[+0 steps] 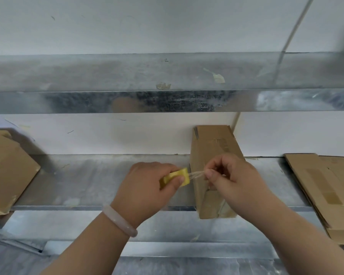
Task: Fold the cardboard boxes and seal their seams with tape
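Brown folded box [213, 155] lies near-to-far, right of centre. Yellow tape roll [177, 176] just left of it, clear strip [197, 174] stretched rightward. Flattened boxes [326, 191] at right; second box [6, 171] at left.

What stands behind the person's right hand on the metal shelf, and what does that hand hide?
A folded cardboard box stands on the metal shelf by the white wall. The right hand covers its middle, so any seam there cannot be seen.

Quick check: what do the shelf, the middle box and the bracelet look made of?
Shelf: sheet metal, likely galvanised steel; mottled grey sheen. Middle box: brown cardboard, matt, creased folds. Bracelet: pale, smooth, glossy ring; perhaps jade or glass, cannot tell.
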The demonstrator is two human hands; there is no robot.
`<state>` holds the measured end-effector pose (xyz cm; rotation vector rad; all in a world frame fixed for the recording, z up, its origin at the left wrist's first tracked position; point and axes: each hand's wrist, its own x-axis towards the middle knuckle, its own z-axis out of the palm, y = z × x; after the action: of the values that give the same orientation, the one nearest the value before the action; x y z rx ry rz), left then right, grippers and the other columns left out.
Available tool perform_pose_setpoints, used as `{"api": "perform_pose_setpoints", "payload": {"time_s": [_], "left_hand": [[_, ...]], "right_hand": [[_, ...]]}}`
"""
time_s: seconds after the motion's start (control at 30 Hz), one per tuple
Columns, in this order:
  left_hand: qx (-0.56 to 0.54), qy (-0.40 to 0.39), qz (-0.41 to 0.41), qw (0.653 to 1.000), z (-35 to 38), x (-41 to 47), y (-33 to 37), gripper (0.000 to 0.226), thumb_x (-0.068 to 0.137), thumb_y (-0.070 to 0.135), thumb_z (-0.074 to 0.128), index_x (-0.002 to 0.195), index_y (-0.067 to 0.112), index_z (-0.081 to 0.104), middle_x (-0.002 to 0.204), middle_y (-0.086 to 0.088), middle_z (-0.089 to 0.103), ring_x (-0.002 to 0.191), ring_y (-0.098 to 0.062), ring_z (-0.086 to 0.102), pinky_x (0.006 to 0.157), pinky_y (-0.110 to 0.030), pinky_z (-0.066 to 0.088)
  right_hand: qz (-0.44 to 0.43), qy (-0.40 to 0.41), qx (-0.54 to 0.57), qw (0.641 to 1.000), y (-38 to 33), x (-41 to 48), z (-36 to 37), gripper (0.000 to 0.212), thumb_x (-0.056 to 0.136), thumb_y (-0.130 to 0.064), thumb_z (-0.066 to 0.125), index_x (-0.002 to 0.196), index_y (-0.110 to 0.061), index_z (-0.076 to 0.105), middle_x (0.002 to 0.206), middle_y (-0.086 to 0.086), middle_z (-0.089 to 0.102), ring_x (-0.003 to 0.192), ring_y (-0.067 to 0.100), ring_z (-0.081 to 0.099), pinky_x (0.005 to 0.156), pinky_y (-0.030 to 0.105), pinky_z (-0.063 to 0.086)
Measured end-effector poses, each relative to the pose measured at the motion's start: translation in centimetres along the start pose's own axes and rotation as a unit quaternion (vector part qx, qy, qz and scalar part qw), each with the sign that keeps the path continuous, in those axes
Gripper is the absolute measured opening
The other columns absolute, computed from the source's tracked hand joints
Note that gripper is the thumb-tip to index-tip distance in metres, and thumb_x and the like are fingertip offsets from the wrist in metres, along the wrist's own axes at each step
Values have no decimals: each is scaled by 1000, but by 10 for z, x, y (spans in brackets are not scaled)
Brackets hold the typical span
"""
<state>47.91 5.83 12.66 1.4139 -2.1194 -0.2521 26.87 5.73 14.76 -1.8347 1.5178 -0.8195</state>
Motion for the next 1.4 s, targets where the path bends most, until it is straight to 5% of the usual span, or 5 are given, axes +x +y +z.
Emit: {"api": "perform_pose_setpoints", "payload": {"time_s": [0.27,0.73,0.97,1.17,1.4], "left_hand": [[-2,-5,-5,1000,1,-2,-1,60,81,76,33,71,24,59,59,5,52,65,-10,52,53,-30,42],[-150,-68,-1,986,-9,-5,17,28,83,59,47,76,34,57,73,11,58,69,-14,58,60,-30,47],[80,16,-61,995,6,0,29,53,68,81,39,57,30,46,53,7,49,56,-9,50,47,-21,31],[-110,-37,32,993,8,-5,28,20,87,48,52,82,30,60,76,15,57,72,-10,56,63,-18,42],[143,-2,-83,986,22,3,34,54,68,82,38,62,30,54,55,12,51,53,-4,49,49,-21,37]], "right_hand": [[151,2,417,896,-10,-11,7,4,93,-4,59,90,-3,57,83,20,73,78,29,73,66,35,60],[93,39,325,940,18,-16,-29,10,81,-1,73,78,-8,68,75,17,73,71,30,73,66,35,61],[80,34,298,951,35,-22,-53,6,88,-5,67,87,-3,61,77,11,75,74,23,74,70,27,61],[90,24,285,954,63,-20,-72,5,91,-5,64,87,-6,61,79,9,75,76,22,74,72,27,60],[118,33,318,940,99,-15,-72,7,90,-6,65,84,-8,63,79,12,75,75,25,75,74,31,61]]}}
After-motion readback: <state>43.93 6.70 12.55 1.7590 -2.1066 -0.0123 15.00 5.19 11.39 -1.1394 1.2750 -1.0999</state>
